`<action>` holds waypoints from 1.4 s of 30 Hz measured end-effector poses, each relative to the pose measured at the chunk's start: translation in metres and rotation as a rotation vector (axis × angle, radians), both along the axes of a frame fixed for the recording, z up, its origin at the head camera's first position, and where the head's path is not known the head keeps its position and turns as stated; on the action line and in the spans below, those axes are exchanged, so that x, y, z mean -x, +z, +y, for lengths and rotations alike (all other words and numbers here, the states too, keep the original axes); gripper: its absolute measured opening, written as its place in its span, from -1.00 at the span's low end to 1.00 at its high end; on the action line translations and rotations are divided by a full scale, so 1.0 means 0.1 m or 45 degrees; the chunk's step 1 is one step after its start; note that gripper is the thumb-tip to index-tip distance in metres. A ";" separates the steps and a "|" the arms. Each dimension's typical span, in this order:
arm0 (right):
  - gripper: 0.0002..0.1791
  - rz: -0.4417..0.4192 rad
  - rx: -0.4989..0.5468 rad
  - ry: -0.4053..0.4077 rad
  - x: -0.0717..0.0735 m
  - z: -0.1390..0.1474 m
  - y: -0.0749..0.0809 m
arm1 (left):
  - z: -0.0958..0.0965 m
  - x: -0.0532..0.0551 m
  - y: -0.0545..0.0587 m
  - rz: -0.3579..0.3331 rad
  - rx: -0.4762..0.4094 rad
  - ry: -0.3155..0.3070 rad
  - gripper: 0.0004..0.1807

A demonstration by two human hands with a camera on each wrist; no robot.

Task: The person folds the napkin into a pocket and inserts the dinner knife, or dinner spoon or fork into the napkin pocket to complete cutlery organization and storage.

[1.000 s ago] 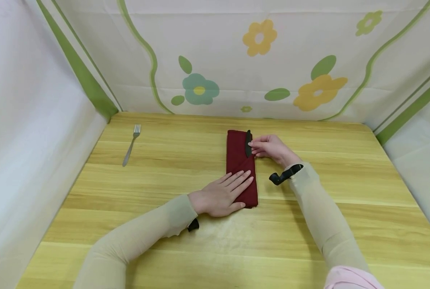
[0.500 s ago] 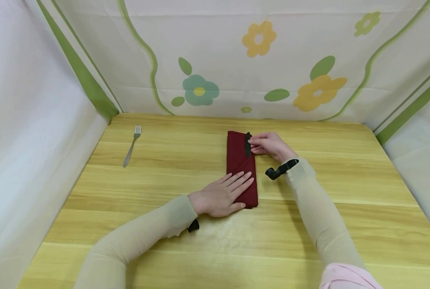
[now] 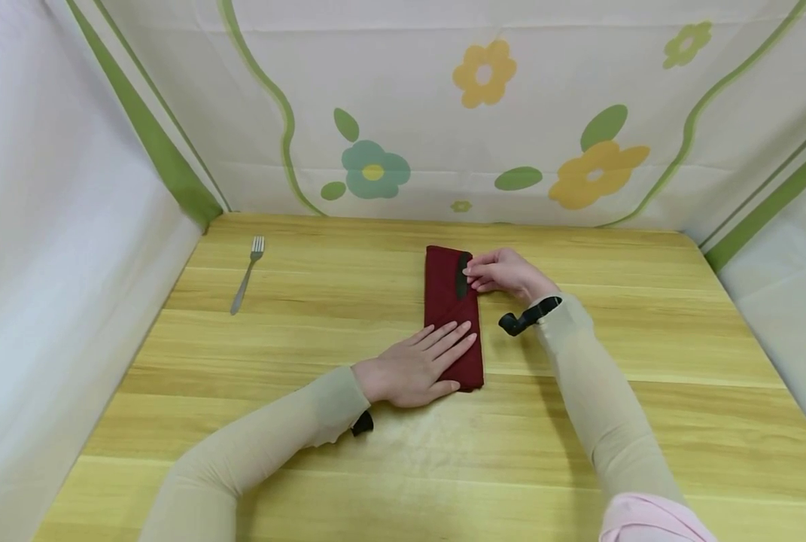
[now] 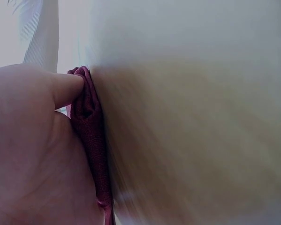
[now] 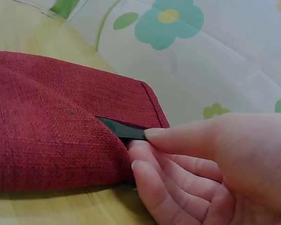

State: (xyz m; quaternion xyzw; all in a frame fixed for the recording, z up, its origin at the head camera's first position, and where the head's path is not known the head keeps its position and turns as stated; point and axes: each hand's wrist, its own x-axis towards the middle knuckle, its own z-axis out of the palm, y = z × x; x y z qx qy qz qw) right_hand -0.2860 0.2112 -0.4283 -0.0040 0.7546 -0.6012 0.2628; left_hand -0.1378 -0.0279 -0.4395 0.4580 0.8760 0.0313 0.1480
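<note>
A folded dark red cloth napkin [image 3: 446,282] lies upright on the wooden table, with a diagonal fold across it forming a pocket. My left hand [image 3: 423,365] rests flat on its near part, fingers spread; in the left wrist view the thumb [image 4: 67,89] presses against the napkin's layered edge [image 4: 88,112]. A dark, flat knife [image 3: 461,277] lies along the napkin's right side, its lower part hidden under the fold. My right hand [image 3: 507,272] pinches the knife [image 5: 124,129] between thumb and fingers, right at the pocket's opening.
A metal fork [image 3: 247,275] lies alone at the table's back left, tines pointing away. White cloth walls with printed flowers [image 3: 375,169] enclose the wooden table [image 3: 294,452] at the back and both sides.
The knife has slid slightly toward me, deeper under the napkin's fold, with my right hand still pinching it. My left hand and the napkin stay in place.
</note>
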 end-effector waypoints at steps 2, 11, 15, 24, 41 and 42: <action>-0.62 0.008 -0.021 0.021 0.00 0.00 0.01 | 0.00 0.00 0.00 0.001 0.001 -0.002 -0.18; -0.55 0.167 -0.038 -0.109 -0.09 -0.05 0.06 | 0.01 0.00 -0.01 0.022 0.001 -0.007 -0.19; -0.47 0.338 -0.078 -0.112 -0.18 -0.02 0.15 | 0.01 0.01 -0.03 0.021 0.001 -0.007 -0.19; -0.31 0.597 -0.335 0.139 -0.69 0.01 0.33 | -0.08 -0.01 0.05 -0.075 -0.056 0.097 -0.09; -0.16 1.096 -0.802 0.768 -1.55 -0.12 0.00 | -1.10 0.29 0.36 0.070 -0.392 0.574 -0.08; -0.16 1.098 -0.817 0.770 -1.56 -0.13 -0.02 | -1.18 0.32 0.37 0.083 -0.402 0.609 -0.08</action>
